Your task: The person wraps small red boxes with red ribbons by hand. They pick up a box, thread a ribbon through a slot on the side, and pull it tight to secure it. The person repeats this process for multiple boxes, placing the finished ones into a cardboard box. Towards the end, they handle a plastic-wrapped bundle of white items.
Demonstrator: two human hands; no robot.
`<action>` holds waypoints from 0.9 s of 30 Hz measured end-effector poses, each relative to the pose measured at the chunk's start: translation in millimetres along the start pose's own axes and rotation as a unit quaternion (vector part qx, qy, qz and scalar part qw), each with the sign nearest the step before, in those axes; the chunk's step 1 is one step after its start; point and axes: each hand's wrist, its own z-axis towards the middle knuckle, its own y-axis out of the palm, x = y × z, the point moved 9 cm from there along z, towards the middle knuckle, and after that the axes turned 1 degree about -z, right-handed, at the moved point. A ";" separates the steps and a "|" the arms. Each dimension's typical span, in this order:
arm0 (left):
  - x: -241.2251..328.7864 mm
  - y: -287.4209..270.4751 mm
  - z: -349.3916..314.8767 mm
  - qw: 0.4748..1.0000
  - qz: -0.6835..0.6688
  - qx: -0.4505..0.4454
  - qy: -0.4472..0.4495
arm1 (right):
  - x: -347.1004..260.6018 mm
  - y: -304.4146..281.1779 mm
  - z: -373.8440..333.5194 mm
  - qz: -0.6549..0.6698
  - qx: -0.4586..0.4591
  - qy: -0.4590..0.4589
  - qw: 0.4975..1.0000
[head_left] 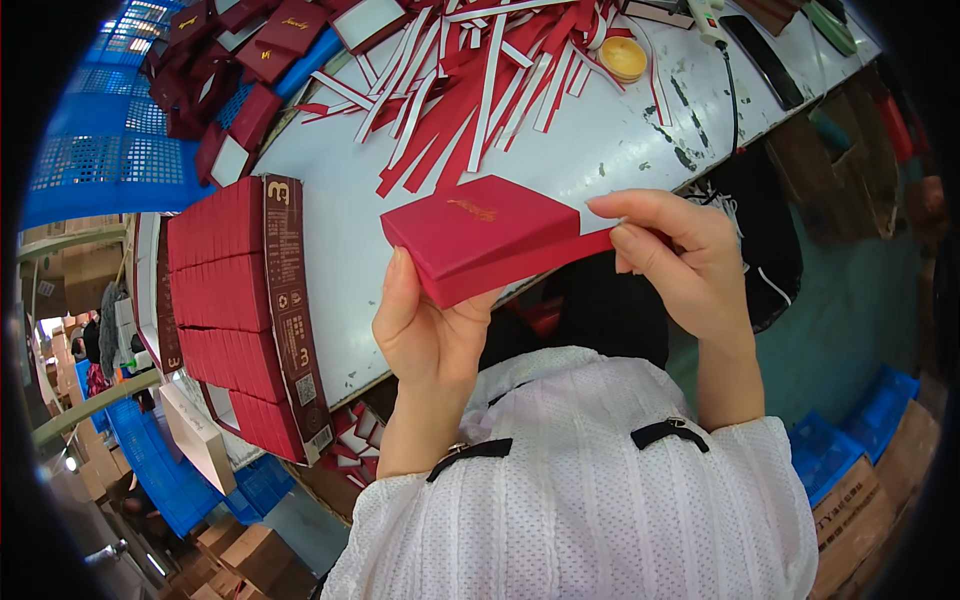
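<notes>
A small dark-red gift box (480, 222) with gold lettering on its lid is held above the table's near edge. My left hand (432, 325) grips its near left corner, the thumb on the side and the other fingers underneath. From the box's near side a red strip (580, 250) runs out to the right. Thumb and forefinger of my right hand (690, 260) pinch the strip's far end, apart from the box. Just beyond the box, a loose heap of red strips with white backs (490, 90) spreads over the white table (345, 265).
Left of my hands, a brown carton (298, 320) holds rows of red boxes (225, 300). More red boxes (290, 35) pile up by a blue plastic crate (110, 165). Toward the far right lie a yellow round tin (622, 58), a black phone (762, 62) and a cable (733, 110).
</notes>
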 end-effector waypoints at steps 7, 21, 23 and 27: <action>-17.4 7.2 -4.3 0.990 -0.116 0.018 -0.077 | 0.0 11.1 1.4 0.029 -0.027 0.000 0.999; -8.9 -0.2 9.8 0.999 -0.013 0.030 0.001 | -2.8 -14.7 -3.2 -0.080 0.058 -0.054 0.994; -12.9 2.4 6.7 0.998 -0.055 0.026 -0.021 | -6.7 -12.4 -3.7 -0.080 0.062 -0.071 0.992; -17.5 5.0 4.9 0.994 -0.099 0.029 -0.046 | -7.6 -8.7 -2.0 -0.066 0.065 -0.071 0.993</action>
